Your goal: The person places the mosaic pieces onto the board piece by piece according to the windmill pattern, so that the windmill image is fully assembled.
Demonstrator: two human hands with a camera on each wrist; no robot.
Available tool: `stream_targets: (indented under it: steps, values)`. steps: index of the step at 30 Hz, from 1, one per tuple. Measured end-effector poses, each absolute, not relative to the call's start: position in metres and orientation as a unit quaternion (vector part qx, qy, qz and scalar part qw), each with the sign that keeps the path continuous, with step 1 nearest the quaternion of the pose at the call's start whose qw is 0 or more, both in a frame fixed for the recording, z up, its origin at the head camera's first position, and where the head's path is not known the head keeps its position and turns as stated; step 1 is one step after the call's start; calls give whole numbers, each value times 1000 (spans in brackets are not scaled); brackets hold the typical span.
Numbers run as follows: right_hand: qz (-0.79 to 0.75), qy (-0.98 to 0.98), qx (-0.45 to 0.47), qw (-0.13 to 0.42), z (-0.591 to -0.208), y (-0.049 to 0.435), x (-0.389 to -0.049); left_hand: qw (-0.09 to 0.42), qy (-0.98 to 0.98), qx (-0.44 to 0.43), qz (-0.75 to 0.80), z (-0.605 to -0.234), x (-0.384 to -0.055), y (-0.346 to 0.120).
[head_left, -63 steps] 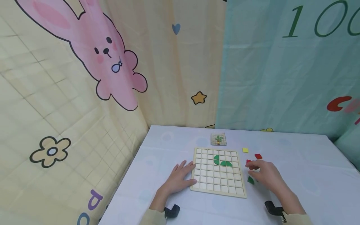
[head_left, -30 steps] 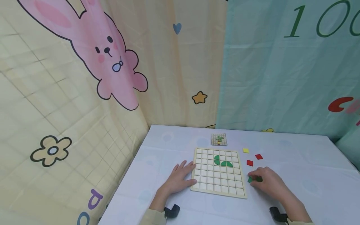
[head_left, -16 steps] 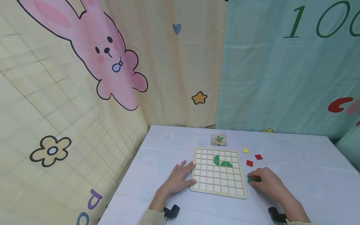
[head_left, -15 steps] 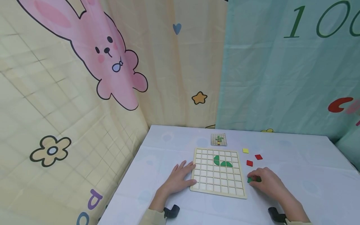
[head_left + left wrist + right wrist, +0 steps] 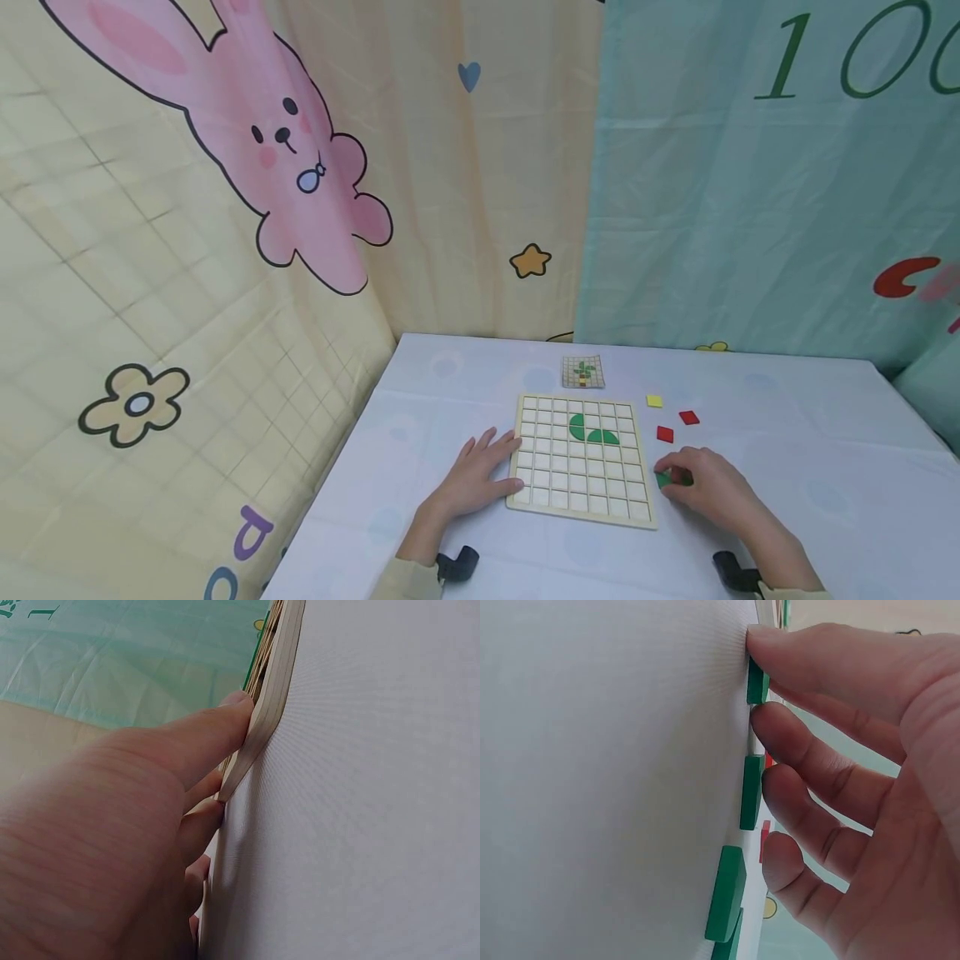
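Note:
A cream grid board (image 5: 551, 508) lies on the table with several green quarter-circle tiles (image 5: 577, 427) set in its upper middle cells. My left hand (image 5: 474, 479) rests along the board's left edge, its fingers spread and the thumb on the rim, as the left wrist view also shows. Just right of the board, my right hand (image 5: 708, 483) pinches a green tile (image 5: 757, 681) between thumb and index finger, at the table surface. More green tiles (image 5: 727, 892) lie below that hand in the right wrist view; in the head view they are mostly hidden under it.
Two red tiles (image 5: 665, 434) and a yellow tile (image 5: 654, 401) lie on the table beyond my right hand. Behind the board is a small pattern card (image 5: 582, 372) with a green, yellow and red figure on a grid. Printed curtains (image 5: 480, 183) hang around the table.
My right hand has come down from beside the nearer red tile to the green tiles, taken one between thumb and finger, and shifted slightly toward the board. My left hand has stayed still.

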State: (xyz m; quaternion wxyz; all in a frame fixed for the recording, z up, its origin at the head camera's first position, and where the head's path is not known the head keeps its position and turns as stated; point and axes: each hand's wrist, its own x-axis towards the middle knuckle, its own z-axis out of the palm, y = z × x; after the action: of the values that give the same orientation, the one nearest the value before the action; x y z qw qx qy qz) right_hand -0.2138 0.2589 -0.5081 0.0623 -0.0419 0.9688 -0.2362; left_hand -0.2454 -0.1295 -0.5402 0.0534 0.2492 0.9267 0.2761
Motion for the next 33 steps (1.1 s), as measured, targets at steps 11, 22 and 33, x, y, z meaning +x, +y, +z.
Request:
stream_targets:
  steps: [11,22,33]
  values:
    - [-236,969,-41,65,-508,257,-215,56,926,246,280,-539,-246,-129]
    - [-257,964,-29,59,-507,254,-211,56,927,244,279,-538,-244,-128]
    - [-271,961,-40,39,-508,255,-209,52,927,247,276,-539,-244,-129]
